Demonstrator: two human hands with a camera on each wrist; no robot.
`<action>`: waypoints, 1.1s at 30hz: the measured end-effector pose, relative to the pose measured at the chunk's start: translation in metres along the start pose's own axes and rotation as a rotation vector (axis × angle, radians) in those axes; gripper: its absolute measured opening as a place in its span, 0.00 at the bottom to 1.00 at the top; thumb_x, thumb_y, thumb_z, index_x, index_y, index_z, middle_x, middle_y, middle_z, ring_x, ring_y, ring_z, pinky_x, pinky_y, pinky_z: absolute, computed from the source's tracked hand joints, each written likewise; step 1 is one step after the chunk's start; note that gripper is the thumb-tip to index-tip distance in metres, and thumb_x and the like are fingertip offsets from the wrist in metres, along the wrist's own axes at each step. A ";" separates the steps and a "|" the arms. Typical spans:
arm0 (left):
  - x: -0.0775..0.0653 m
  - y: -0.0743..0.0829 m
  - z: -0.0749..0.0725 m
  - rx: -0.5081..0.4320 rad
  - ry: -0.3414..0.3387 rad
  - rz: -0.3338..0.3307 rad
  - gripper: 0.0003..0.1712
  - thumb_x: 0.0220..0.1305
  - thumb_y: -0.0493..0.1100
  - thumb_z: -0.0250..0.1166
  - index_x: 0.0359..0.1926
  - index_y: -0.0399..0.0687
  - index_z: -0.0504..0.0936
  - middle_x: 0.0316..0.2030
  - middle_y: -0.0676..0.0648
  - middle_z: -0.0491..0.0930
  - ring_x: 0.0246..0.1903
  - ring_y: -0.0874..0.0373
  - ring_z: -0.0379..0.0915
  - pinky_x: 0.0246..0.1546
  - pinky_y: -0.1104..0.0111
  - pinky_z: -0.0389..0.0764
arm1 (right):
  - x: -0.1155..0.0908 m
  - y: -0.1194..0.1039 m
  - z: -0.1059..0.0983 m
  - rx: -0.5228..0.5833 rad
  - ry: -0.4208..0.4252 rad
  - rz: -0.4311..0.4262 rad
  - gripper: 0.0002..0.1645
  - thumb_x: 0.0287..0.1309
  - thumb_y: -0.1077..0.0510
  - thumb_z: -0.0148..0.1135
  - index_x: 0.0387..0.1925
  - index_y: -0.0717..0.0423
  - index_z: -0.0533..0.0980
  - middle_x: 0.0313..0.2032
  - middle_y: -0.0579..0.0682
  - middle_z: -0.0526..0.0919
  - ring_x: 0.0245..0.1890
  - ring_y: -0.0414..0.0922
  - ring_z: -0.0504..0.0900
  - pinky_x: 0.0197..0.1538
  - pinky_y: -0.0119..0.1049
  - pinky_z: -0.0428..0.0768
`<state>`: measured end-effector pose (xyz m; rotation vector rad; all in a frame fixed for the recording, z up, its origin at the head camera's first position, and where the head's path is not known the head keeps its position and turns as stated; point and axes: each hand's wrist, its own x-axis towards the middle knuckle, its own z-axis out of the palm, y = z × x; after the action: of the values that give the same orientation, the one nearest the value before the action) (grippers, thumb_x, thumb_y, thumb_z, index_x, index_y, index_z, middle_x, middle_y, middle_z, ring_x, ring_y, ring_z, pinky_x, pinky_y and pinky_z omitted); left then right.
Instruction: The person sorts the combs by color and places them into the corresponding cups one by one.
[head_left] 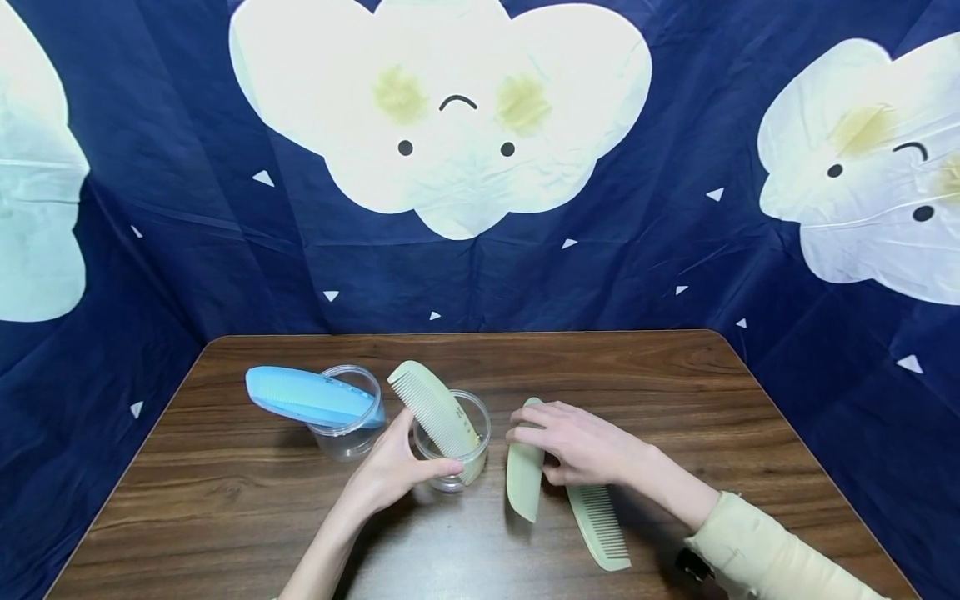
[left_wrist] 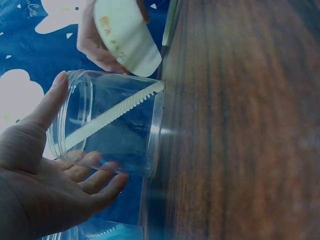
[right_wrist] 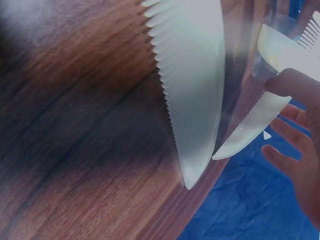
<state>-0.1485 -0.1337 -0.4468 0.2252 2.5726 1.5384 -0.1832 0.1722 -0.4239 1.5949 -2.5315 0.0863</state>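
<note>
My left hand (head_left: 390, 471) holds a clear plastic jar (head_left: 480, 417) by its sides, thumb at the near rim and fingers round the left. In the jar a pale green comb (head_left: 433, 412) leans, its upper end sticking out to the back left. To the right, my right hand (head_left: 581, 442) pinches a second pale green comb (head_left: 524, 487) between thumb and fingers, its lower end pointing toward me. A third pale green comb (right_wrist: 192, 90) lies on the table under that hand, teeth to the right in the head view, its far end hidden.
Left of my left hand stands another clear jar (head_left: 341, 448) with blue combs (head_left: 307, 396) leaning out over its left rim. The brown wooden table (head_left: 262, 533) ends at the back against a dark blue cloth (head_left: 480, 283) printed with white clouds.
</note>
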 end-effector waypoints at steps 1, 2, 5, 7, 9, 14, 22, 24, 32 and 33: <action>0.000 0.000 0.000 -0.001 -0.001 -0.002 0.53 0.44 0.58 0.85 0.69 0.56 0.69 0.66 0.47 0.77 0.71 0.48 0.66 0.73 0.46 0.65 | 0.000 0.000 -0.001 0.026 0.009 0.014 0.37 0.44 0.55 0.74 0.61 0.44 0.76 0.60 0.46 0.79 0.60 0.43 0.79 0.61 0.44 0.81; 0.000 0.000 0.000 -0.001 -0.002 -0.002 0.53 0.44 0.58 0.84 0.69 0.56 0.69 0.66 0.47 0.76 0.72 0.47 0.66 0.74 0.46 0.65 | -0.001 0.001 -0.002 0.045 0.015 0.028 0.36 0.45 0.55 0.74 0.60 0.44 0.76 0.60 0.46 0.79 0.60 0.42 0.79 0.61 0.44 0.81; 0.000 0.000 -0.001 -0.001 -0.002 -0.001 0.53 0.44 0.58 0.84 0.69 0.56 0.69 0.66 0.47 0.76 0.72 0.48 0.66 0.73 0.46 0.65 | -0.001 0.002 -0.004 0.106 0.024 0.069 0.35 0.47 0.55 0.73 0.60 0.43 0.75 0.60 0.44 0.78 0.59 0.41 0.80 0.60 0.43 0.81; 0.000 0.000 -0.001 -0.001 -0.002 0.001 0.53 0.44 0.58 0.84 0.69 0.57 0.69 0.66 0.47 0.77 0.72 0.48 0.66 0.73 0.46 0.64 | -0.001 0.002 -0.006 0.132 0.034 0.090 0.34 0.48 0.53 0.73 0.60 0.43 0.75 0.61 0.43 0.78 0.59 0.41 0.80 0.60 0.43 0.82; 0.000 0.000 -0.001 0.002 -0.001 0.003 0.53 0.44 0.58 0.84 0.69 0.56 0.69 0.66 0.47 0.77 0.72 0.48 0.66 0.73 0.47 0.64 | -0.001 0.003 -0.009 0.162 0.051 0.105 0.34 0.48 0.52 0.73 0.59 0.43 0.74 0.61 0.42 0.78 0.58 0.41 0.80 0.59 0.43 0.82; 0.000 0.000 -0.001 0.003 0.000 0.001 0.53 0.44 0.58 0.84 0.69 0.56 0.70 0.66 0.47 0.77 0.72 0.48 0.66 0.73 0.46 0.65 | 0.001 0.004 -0.017 0.253 0.110 0.155 0.33 0.49 0.52 0.74 0.59 0.41 0.74 0.59 0.38 0.77 0.55 0.38 0.79 0.52 0.36 0.83; 0.000 0.001 -0.001 0.005 -0.005 -0.007 0.53 0.44 0.59 0.84 0.70 0.56 0.69 0.66 0.47 0.76 0.72 0.47 0.66 0.73 0.46 0.65 | 0.007 0.004 -0.029 0.335 0.198 0.269 0.35 0.46 0.52 0.75 0.58 0.40 0.73 0.56 0.36 0.77 0.52 0.39 0.79 0.46 0.30 0.80; 0.000 0.001 -0.001 0.007 -0.005 -0.009 0.53 0.44 0.59 0.84 0.70 0.56 0.69 0.67 0.47 0.76 0.72 0.47 0.65 0.73 0.45 0.65 | 0.009 0.004 -0.031 0.346 0.226 0.283 0.36 0.46 0.52 0.76 0.59 0.42 0.73 0.56 0.37 0.78 0.53 0.39 0.79 0.52 0.33 0.80; 0.000 0.001 -0.001 0.021 -0.004 -0.023 0.55 0.45 0.60 0.84 0.71 0.55 0.67 0.69 0.46 0.74 0.73 0.46 0.64 0.73 0.44 0.64 | 0.020 0.001 -0.044 0.420 0.317 0.379 0.35 0.47 0.52 0.78 0.57 0.43 0.72 0.53 0.37 0.78 0.55 0.38 0.80 0.60 0.41 0.82; 0.000 0.001 -0.001 0.021 -0.004 -0.023 0.55 0.45 0.60 0.84 0.71 0.55 0.67 0.69 0.46 0.74 0.73 0.46 0.64 0.73 0.44 0.64 | 0.021 0.000 -0.045 0.423 0.329 0.391 0.35 0.47 0.51 0.78 0.58 0.44 0.72 0.54 0.38 0.78 0.55 0.39 0.80 0.60 0.42 0.81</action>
<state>-0.1485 -0.1344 -0.4450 0.2001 2.5801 1.5022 -0.1881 0.1588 -0.3759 1.0447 -2.6205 0.8982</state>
